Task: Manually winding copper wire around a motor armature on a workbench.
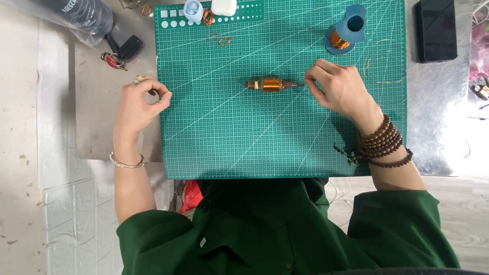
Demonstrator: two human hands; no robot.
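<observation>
Right hand (340, 87) (fingers pinched) at armature (269, 84)

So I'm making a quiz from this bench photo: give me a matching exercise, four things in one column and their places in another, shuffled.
Things:
1. wound copper coil
2. blue spool of copper wire
3. black phone
4. key fob with keys

Places:
A. metal sheet, right of the mat
B. middle of the green mat
C. metal sheet, left of the mat
D. mat's top right area

Pairs: 1-B, 2-D, 3-A, 4-C
</observation>
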